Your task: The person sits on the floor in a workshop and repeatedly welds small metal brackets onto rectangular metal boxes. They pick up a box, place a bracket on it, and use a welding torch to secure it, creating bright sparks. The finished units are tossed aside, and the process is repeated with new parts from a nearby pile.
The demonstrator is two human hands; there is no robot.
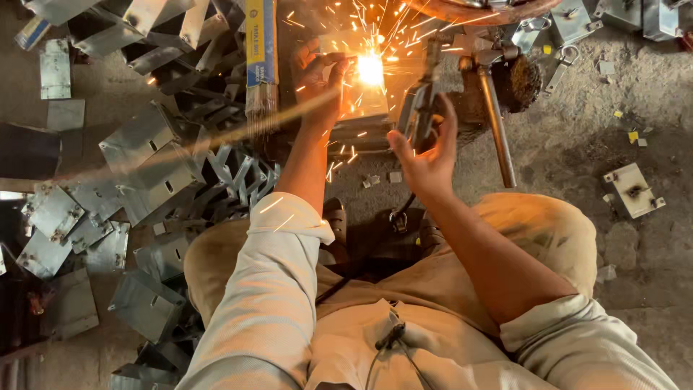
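My right hand (pixel 427 155) grips a welding electrode holder (pixel 420 108), its rod reaching up to a bright arc (pixel 370 70) that throws orange sparks. My left hand (pixel 321 79) rests on a flat metal workpiece (pixel 361 101) just left of the arc, steadying it. The piece lies on a low metal stand (pixel 361 137) on the ground in front of my knees. Glare hides the exact weld spot.
Several galvanized metal plates and brackets (pixel 144 166) lie heaped at left. A blue and yellow box of rods (pixel 261 50) stands by the stand. A hammer with a metal handle (pixel 498 123) lies to the right, with a welded bracket (pixel 632 189) on the concrete floor farther right.
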